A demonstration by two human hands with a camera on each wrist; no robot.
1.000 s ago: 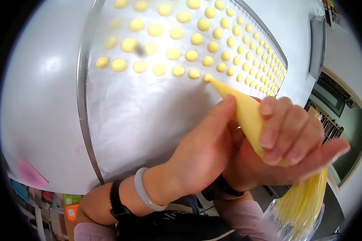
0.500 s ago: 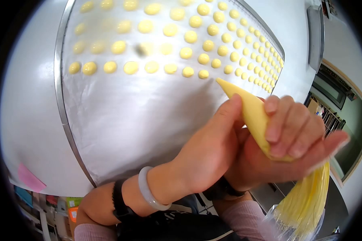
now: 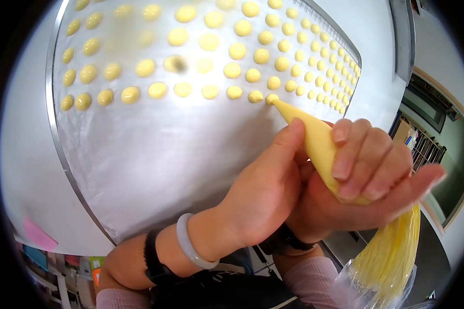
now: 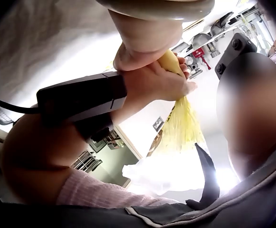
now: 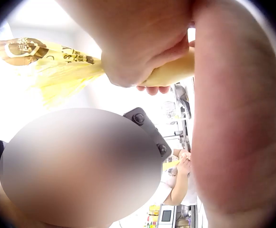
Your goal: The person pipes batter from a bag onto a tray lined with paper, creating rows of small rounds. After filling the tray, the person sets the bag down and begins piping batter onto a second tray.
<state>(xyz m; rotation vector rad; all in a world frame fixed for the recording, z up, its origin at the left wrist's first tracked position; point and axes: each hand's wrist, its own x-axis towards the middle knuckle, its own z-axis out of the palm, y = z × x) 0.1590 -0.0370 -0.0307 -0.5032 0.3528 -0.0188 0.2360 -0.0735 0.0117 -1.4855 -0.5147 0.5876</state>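
Both hands grasp a filled piping bag, its tip at a yellow mound.
The piping bag (image 3: 318, 147) slants from the centre of the head view toward the lower right, its narrow tip touching the mound (image 3: 271, 99) at the near row's right-hand part. The right hand (image 3: 368, 167) wraps curled fingers around the full part, thumb stretched outward, likely to keep pressure on the filling; the loose yellow tail (image 3: 389, 252) hangs below. The left hand (image 3: 263, 193) grasps farther forward, thumb against the bag's side and other fingers mostly hidden, probably to steady the tip. Rows of yellow mounds (image 3: 157, 90) lie apart across the upper frame on a pale sheet (image 3: 154, 144), perhaps spaced to stay separate, inside a metal rim (image 3: 50, 92).
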